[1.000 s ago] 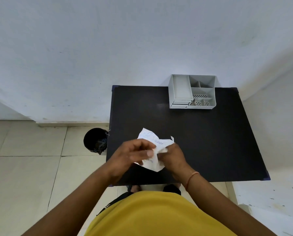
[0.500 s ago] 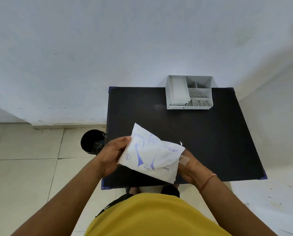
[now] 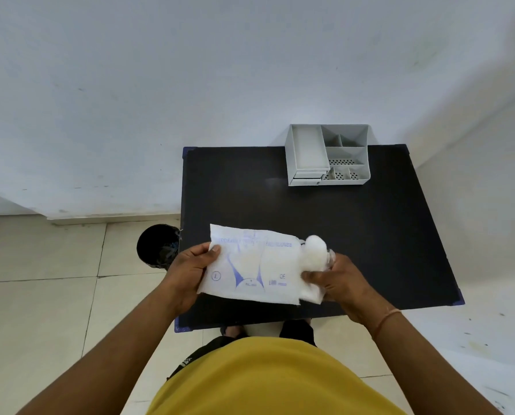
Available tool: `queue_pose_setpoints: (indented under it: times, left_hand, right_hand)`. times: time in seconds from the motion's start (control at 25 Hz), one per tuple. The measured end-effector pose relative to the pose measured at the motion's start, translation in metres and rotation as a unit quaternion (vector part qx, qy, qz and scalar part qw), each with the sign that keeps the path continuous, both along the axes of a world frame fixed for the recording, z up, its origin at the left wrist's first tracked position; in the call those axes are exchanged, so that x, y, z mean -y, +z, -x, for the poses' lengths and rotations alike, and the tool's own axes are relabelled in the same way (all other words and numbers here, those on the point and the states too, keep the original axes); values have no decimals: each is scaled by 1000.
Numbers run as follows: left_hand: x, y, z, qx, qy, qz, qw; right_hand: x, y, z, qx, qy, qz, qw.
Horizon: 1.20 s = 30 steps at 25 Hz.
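Farther off, a grey desk organiser [image 3: 346, 181] stands at the far edge of the black table [image 3: 355, 235], and a black bin [image 3: 157, 247] sits on the floor just left of that table, its contents too dark to tell. We hold a white glove packet [image 3: 250, 265] over the table's near part: our left hand [image 3: 190, 271] grips its left end, thumb on top, while our right hand [image 3: 340, 280] pinches the white wad [image 3: 314, 253] bulging from its right end.
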State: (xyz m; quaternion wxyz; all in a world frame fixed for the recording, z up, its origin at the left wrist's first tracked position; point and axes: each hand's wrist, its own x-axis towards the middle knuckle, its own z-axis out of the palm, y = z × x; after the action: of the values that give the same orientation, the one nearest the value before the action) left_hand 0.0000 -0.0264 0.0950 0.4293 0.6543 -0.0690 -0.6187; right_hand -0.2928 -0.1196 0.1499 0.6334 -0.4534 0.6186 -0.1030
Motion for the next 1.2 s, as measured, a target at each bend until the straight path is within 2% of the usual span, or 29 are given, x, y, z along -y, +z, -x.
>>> queue_pose_setpoints:
  times: [0.12,0.28,0.32,0.4,0.44,0.48,0.52,0.56,0.6,0.64,0.68,0.76,0.84,1.0,1.12,1.2]
  left_hand:
    - [1,-29,-15,62,34,-53,996]
    - [1,-64,-18,96,-13,-130,987]
    - [-1,-84,-20,151,-50,-143,977]
    - [4,-104,-17,297,-120,-166,933]
    - [11,-92,-11,344,-141,-144,917]
    - [20,-70,0,351,-169,-105,915]
    - [31,-39,16,278,-149,-63,947]
    - [41,-18,32,158,-142,-28,977]
    - [48,2,48,5,-153,-2,988]
    - [55,19,63,-115,-154,23,981]
    - [62,38,77,-191,-151,41,969]
    - [79,61,99,-258,-144,60,953]
    - [93,70,113,-236,-171,67,954]
    - [106,67,128,-136,-220,39,965]
    - [110,69,146,-87,-177,51,979]
    - [112,74,159,-56,-166,93,980]
  right_hand:
    - [7,0,17,-50,-62,50,996]
    - [18,7,48,-41,-129,62,989]
    - [20,11,51,-23,-149,58,987]
    - [25,22,54,44,-192,46,979]
    - [28,28,55,97,-206,30,973]
    - [30,36,55,151,-211,11,966]
    - [32,41,56,207,-209,-7,956]
    - [33,45,56,262,-209,-25,942]
    - [33,46,56,306,-213,-44,927]
    - [31,46,54,329,-213,-58,918]
    - [30,42,55,328,-209,-65,919]
    - [27,33,56,294,-188,-68,935]
    - [28,23,64,249,-167,-71,951]
    - [43,14,92,203,-121,-66,969]
    - [66,12,103,227,-90,-59,968]
    - [80,14,108,237,-70,-34,968]
